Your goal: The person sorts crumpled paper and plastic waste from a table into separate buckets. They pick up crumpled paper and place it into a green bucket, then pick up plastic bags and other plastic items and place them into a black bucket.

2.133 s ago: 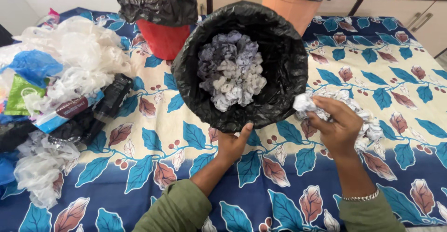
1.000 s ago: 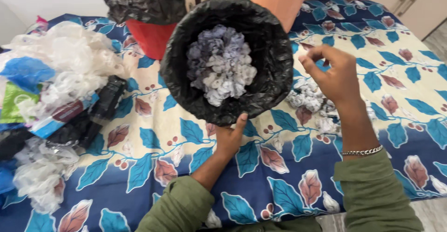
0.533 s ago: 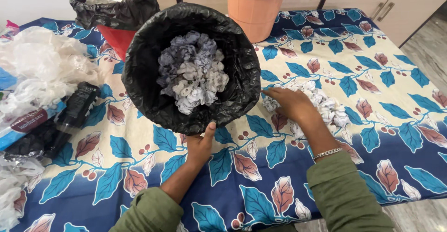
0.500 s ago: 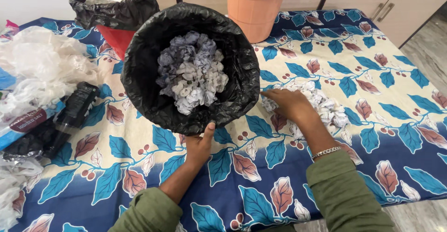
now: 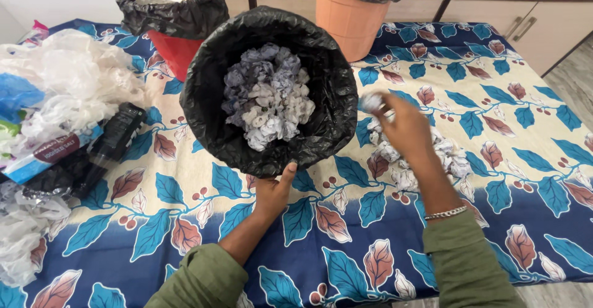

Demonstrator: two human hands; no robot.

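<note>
1. The left hand [image 5: 272, 192] gripped the near rim of the black-lined bin [image 5: 210, 119], thumb on the liner.
2. The right hand [image 5: 404, 126] pinched a crumpled paper ball [image 5: 371, 102] just beside the bin's rim, above the paper pile [image 5: 448, 160] on the leaf-print tabletop [image 5: 525, 129].
3. Crumpled paper [image 5: 269, 104] filled the bin.

A leaf-print tablecloth [image 5: 494, 98] covers the table, with beige cabinets [image 5: 543, 30] and grey floor [image 5: 577, 76] behind.

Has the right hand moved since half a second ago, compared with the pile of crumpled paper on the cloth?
Yes. The right hand has lifted off the paper pile toward the black-lined bin, pinching a crumpled paper ball.
</note>
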